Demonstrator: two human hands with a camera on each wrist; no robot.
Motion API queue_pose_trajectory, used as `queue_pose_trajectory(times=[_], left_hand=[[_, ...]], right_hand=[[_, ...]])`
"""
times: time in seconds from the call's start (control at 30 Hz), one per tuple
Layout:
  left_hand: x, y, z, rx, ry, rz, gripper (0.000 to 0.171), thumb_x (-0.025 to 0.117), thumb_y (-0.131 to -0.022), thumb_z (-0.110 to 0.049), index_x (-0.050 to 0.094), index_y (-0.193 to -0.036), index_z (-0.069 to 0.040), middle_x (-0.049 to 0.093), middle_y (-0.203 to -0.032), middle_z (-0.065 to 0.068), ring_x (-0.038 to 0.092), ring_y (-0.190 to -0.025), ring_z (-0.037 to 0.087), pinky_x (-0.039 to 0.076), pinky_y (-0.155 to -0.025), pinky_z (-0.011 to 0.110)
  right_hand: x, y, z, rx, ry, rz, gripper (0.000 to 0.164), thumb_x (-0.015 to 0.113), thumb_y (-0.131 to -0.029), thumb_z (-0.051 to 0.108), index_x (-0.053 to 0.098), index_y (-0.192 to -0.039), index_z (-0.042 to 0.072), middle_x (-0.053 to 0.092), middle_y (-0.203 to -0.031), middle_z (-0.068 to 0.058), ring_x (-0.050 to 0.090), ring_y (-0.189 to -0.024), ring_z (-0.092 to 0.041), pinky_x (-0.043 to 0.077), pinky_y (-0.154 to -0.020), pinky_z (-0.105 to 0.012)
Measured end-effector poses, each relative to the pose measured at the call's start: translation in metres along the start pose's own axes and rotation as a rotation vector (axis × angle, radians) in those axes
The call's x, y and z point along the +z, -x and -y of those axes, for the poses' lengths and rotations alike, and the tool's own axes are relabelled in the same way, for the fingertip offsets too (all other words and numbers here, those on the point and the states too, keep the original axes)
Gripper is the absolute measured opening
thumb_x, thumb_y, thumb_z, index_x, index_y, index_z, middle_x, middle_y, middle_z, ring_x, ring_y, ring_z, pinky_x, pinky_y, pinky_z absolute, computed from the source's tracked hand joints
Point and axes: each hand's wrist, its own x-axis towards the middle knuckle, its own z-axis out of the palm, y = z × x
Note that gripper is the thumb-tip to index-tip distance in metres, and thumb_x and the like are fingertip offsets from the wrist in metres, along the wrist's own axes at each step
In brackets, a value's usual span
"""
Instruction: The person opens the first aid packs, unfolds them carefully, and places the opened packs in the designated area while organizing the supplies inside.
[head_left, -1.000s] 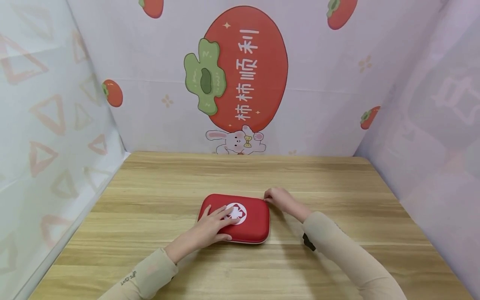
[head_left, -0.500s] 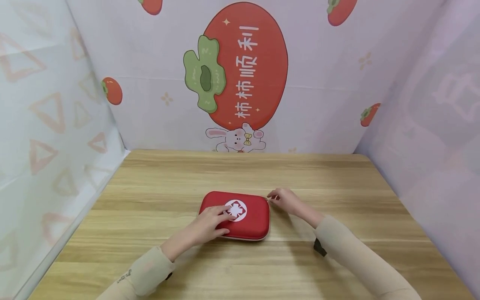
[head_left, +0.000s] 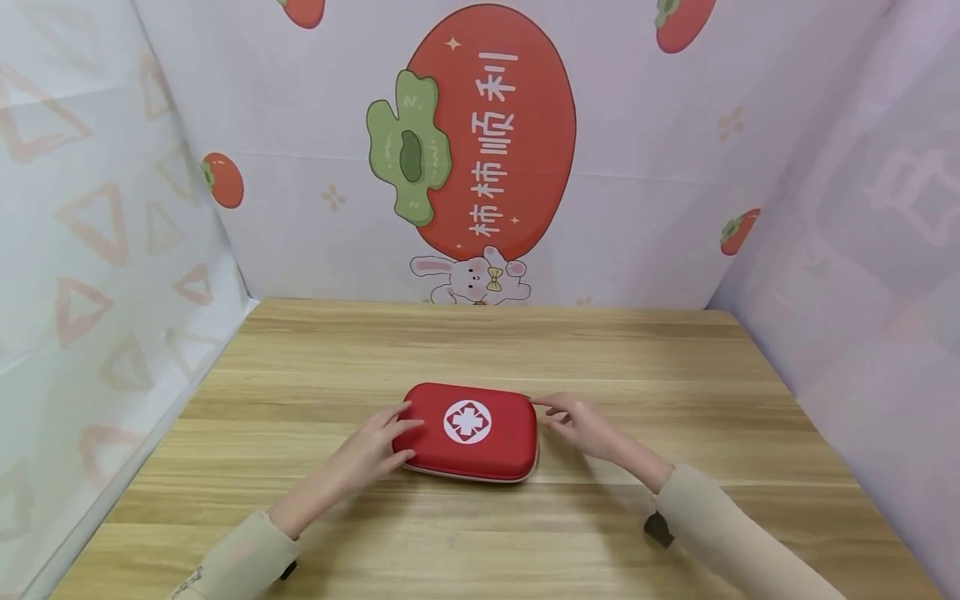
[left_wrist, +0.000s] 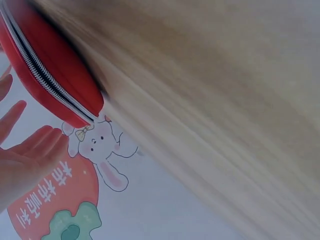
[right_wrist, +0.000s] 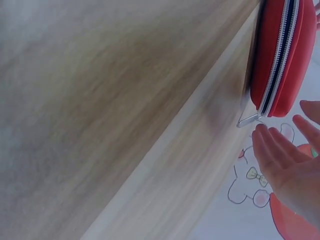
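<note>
A red zippered first-aid case (head_left: 487,450) with a white cross emblem lies flat on the wooden table. Its zipper (left_wrist: 37,67) runs closed along the side facing me. My left hand (head_left: 375,442) is at the case's left end, fingers spread, fingertips over the edge of the lid. At the far right corner my right hand (head_left: 581,425) has its fingers loosely extended beside the case. In the right wrist view a metal zipper pull (right_wrist: 248,120) sticks out from the case's corner, close to the right fingertips, with no finger round it.
The wooden table (head_left: 480,550) runs back to a white backdrop (head_left: 300,233) printed with persimmons and a rabbit. Patterned cloth walls (head_left: 97,350) stand on the left and right sides.
My left hand has slid left from the middle of the lid to its left end, uncovering the emblem. The right hand has loosened from its pinch at the corner and its fingers have spread.
</note>
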Motion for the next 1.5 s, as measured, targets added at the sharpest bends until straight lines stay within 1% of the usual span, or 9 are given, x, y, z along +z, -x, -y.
queue_pose_trajectory(times=[0.17,0.23,0.4,0.6,0.7,0.83,1.03,1.23,1.5], left_hand=[[0.001,0.011,0.005,0.015,-0.004,-0.003,0.048,0.074,-0.069,-0.013,0.058,-0.115,-0.009,0.042,-0.128,0.022,0.040,-0.116,0.037,0.041,-0.091,0.050],[0.001,0.014,0.007,0.003,0.013,0.011,0.052,0.074,-0.069,-0.012,0.056,-0.118,-0.009,0.038,-0.131,0.023,0.038,-0.118,0.038,0.041,-0.092,0.050],[0.003,0.017,0.009,-0.042,0.079,0.060,0.058,0.072,-0.071,-0.008,0.049,-0.124,-0.006,0.034,-0.132,0.027,0.043,-0.113,0.039,0.045,-0.088,0.047],[0.008,0.017,0.013,-0.061,0.101,0.091,0.059,0.068,-0.075,-0.007,0.044,-0.128,-0.007,0.039,-0.130,0.024,0.048,-0.109,0.034,0.047,-0.087,0.042],[0.010,0.016,0.014,-0.056,0.106,0.070,0.059,0.070,-0.072,-0.004,0.046,-0.126,-0.006,0.042,-0.128,0.023,0.049,-0.108,0.033,0.048,-0.086,0.041],[0.010,0.013,0.016,-0.043,0.138,0.051,0.059,0.071,-0.069,0.001,0.049,-0.124,-0.003,0.045,-0.125,0.022,0.051,-0.104,0.032,0.051,-0.080,0.038],[0.009,0.009,0.020,-0.031,0.232,0.060,0.058,0.067,-0.069,0.008,0.047,-0.123,0.003,0.047,-0.123,0.025,0.054,-0.101,0.034,0.051,-0.081,0.038],[0.007,0.003,0.022,-0.107,0.342,0.093,0.054,0.065,-0.071,0.008,0.048,-0.123,0.004,0.050,-0.120,0.024,0.056,-0.098,0.035,0.050,-0.082,0.036],[-0.001,-0.005,0.029,-0.155,0.455,0.074,0.048,0.063,-0.076,0.005,0.048,-0.122,0.005,0.050,-0.120,0.024,0.056,-0.096,0.035,0.050,-0.082,0.039]], right_hand=[[0.004,-0.001,0.007,0.046,-0.051,0.051,0.049,0.061,-0.083,0.025,0.048,-0.127,0.008,0.043,-0.130,-0.017,0.046,-0.111,-0.034,0.051,-0.082,-0.038],[0.007,-0.001,0.009,0.060,-0.040,0.064,0.056,0.064,-0.080,0.033,0.046,-0.129,0.012,0.037,-0.134,-0.017,0.040,-0.117,-0.034,0.048,-0.086,-0.042],[0.014,0.001,0.013,0.076,-0.011,0.110,0.068,0.068,-0.074,0.040,0.043,-0.132,0.014,0.026,-0.141,-0.018,0.027,-0.125,-0.037,0.037,-0.094,-0.054],[0.021,0.006,0.016,0.090,-0.006,0.150,0.082,0.074,-0.066,0.040,0.037,-0.135,0.015,0.017,-0.144,-0.014,0.022,-0.127,-0.035,0.039,-0.094,-0.050],[0.025,0.008,0.018,0.032,0.069,0.143,0.086,0.077,-0.064,0.038,0.035,-0.135,0.013,0.017,-0.144,-0.015,0.023,-0.126,-0.034,0.042,-0.093,-0.046],[0.028,0.011,0.024,-0.040,0.151,0.107,0.086,0.079,-0.061,0.036,0.038,-0.133,0.010,0.022,-0.140,-0.021,0.025,-0.124,-0.036,0.044,-0.090,-0.047],[0.032,0.013,0.030,-0.023,0.182,0.089,0.087,0.080,-0.059,0.036,0.039,-0.131,0.011,0.022,-0.137,-0.024,0.025,-0.123,-0.037,0.044,-0.091,-0.047],[0.038,0.016,0.032,-0.034,0.271,0.069,0.087,0.078,-0.060,0.040,0.037,-0.130,0.010,0.022,-0.137,-0.024,0.029,-0.121,-0.037,0.046,-0.089,-0.044],[0.037,0.020,0.038,-0.069,0.375,0.023,0.081,0.070,-0.066,0.050,0.040,-0.129,0.009,0.030,-0.135,-0.021,0.034,-0.119,-0.035,0.045,-0.089,-0.045]])
